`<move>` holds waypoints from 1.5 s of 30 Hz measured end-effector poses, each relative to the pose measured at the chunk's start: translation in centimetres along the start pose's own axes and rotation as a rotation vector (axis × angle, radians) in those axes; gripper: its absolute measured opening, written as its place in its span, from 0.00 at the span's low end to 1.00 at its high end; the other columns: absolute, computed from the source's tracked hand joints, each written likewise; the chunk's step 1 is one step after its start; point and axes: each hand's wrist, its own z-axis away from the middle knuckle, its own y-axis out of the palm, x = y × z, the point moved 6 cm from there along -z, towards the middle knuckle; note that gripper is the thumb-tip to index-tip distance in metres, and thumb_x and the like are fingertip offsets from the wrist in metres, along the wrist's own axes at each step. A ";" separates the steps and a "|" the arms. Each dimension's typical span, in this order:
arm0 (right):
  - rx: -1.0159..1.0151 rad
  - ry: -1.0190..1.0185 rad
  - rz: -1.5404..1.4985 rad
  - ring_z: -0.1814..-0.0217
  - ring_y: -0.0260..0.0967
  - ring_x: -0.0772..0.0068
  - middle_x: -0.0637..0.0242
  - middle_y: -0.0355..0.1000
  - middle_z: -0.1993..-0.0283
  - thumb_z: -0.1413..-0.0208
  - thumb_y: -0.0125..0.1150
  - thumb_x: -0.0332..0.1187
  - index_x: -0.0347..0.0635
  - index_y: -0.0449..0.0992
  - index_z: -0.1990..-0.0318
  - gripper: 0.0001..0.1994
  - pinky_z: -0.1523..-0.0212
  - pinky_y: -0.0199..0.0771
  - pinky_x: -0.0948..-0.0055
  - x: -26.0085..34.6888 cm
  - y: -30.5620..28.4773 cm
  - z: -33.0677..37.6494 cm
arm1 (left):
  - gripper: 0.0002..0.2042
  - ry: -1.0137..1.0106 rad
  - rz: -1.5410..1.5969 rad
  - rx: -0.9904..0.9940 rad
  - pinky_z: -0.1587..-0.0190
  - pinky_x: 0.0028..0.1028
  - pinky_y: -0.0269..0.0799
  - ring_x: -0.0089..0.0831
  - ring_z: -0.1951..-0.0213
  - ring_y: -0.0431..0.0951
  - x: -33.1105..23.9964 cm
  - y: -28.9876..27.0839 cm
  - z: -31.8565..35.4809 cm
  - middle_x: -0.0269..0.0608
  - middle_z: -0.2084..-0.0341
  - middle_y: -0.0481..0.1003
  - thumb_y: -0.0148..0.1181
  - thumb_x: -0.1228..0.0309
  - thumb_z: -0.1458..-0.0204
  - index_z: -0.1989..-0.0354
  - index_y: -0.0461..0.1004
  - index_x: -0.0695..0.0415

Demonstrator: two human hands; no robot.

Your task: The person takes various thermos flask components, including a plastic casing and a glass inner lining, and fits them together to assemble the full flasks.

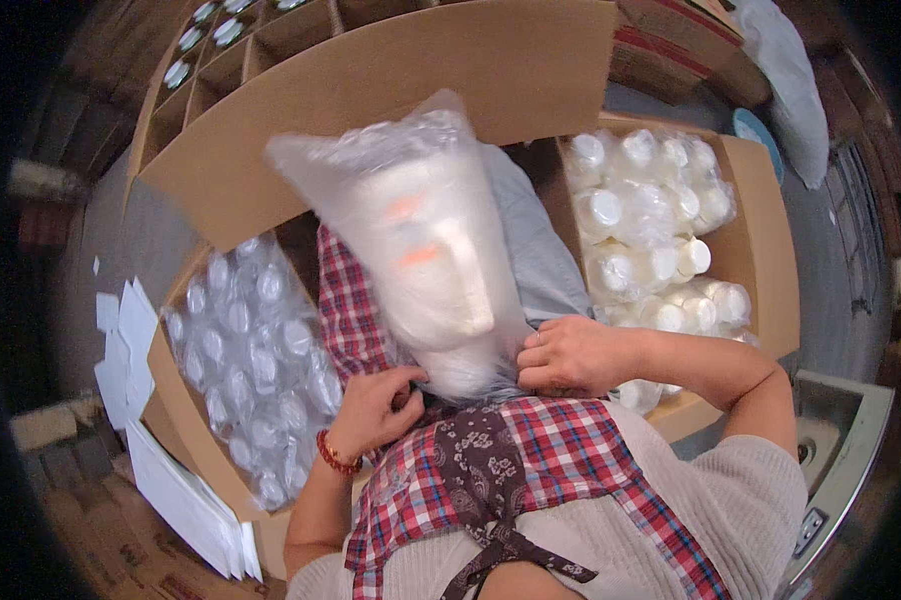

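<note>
Across my lap lies a clear plastic bag (331, 165), blurred by motion. Inside it is a white container (441, 255) with orange marks; its exact kind is hard to make out through the film. My left hand (379, 405) is closed in a pinch at the bag's near left corner. On the opposite near corner, my right hand (576, 355) has its fingers curled tightly around the film. The bag's far end stands up loosely toward the big carton.
An open carton (176, 435) of clear bagged bottles (239, 318) is at my left. To the right, another carton (771, 240) holds white-capped bottles (636, 265) in film. Ahead stands a divided carton (421, 85) with several jars. White sheets (186, 500) lean at lower left.
</note>
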 end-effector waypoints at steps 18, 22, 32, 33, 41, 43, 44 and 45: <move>-0.389 0.357 0.954 0.46 0.62 0.52 0.60 0.73 0.64 0.57 0.57 0.38 0.43 0.79 0.65 0.13 0.57 0.73 0.55 -2.2 -6.0 -1.5 | 0.11 0.328 -0.557 0.207 0.76 0.34 0.69 0.37 0.75 0.75 -0.9 3.6 -1.7 0.37 0.76 0.71 0.52 0.73 0.54 0.62 0.75 0.51; -0.679 0.520 0.551 0.60 0.72 0.62 0.63 0.73 0.63 0.59 0.58 0.34 0.46 0.74 0.73 0.05 0.67 0.75 0.66 -4.0 -3.0 7.6 | 0.13 0.475 -0.520 0.105 0.77 0.31 0.67 0.33 0.79 0.72 -2.7 3.7 -2.9 0.35 0.77 0.71 0.59 0.72 0.56 0.60 0.76 0.51; -1.650 1.188 -0.036 0.56 0.73 0.52 0.53 0.74 0.59 0.62 0.64 0.21 0.34 0.74 0.63 0.14 0.56 0.73 0.63 -11.4 9.4 33.5 | 0.21 0.929 -0.254 0.227 0.69 0.30 0.72 0.35 0.70 0.77 -22.5 12.5 -17.7 0.41 0.60 0.75 0.63 0.70 0.53 0.48 0.70 0.57; -1.717 1.313 0.041 0.63 0.74 0.56 0.53 0.76 0.64 0.57 0.59 0.23 0.33 0.74 0.62 0.12 0.58 0.73 0.64 -12.8 11.0 36.8 | 0.23 0.909 -0.243 0.291 0.69 0.30 0.73 0.35 0.70 0.77 -23.0 13.0 -18.2 0.41 0.58 0.75 0.63 0.70 0.53 0.47 0.69 0.57; -2.196 1.539 0.090 0.71 0.72 0.52 0.46 0.73 0.75 0.49 0.54 0.39 0.29 0.75 0.69 0.16 0.66 0.68 0.58 -28.1 27.2 51.8 | 0.18 0.386 -0.263 0.419 0.62 0.30 0.73 0.39 0.65 0.78 -13.9 10.1 -21.0 0.46 0.60 0.75 0.62 0.75 0.51 0.50 0.70 0.58; -2.219 1.662 -0.052 0.70 0.72 0.49 0.48 0.74 0.74 0.49 0.54 0.41 0.29 0.76 0.69 0.18 0.65 0.68 0.57 -30.9 29.7 50.9 | 0.15 0.320 -0.267 0.350 0.64 0.29 0.73 0.40 0.67 0.78 -12.6 8.8 -20.8 0.46 0.64 0.76 0.61 0.77 0.51 0.53 0.72 0.59; -2.272 1.712 -0.102 0.71 0.71 0.50 0.50 0.74 0.74 0.49 0.54 0.41 0.29 0.76 0.69 0.18 0.66 0.68 0.57 -31.7 29.7 49.9 | 0.14 0.280 -0.266 0.311 0.65 0.29 0.73 0.40 0.67 0.78 -11.9 8.4 -20.8 0.45 0.65 0.76 0.61 0.78 0.51 0.55 0.73 0.60; -2.322 1.764 -0.154 0.72 0.71 0.52 0.52 0.75 0.74 0.48 0.54 0.41 0.29 0.76 0.69 0.18 0.67 0.68 0.58 -32.7 29.6 48.6 | 0.12 0.241 -0.252 0.269 0.65 0.29 0.73 0.40 0.67 0.78 -11.4 8.1 -20.7 0.46 0.67 0.76 0.60 0.79 0.50 0.57 0.73 0.61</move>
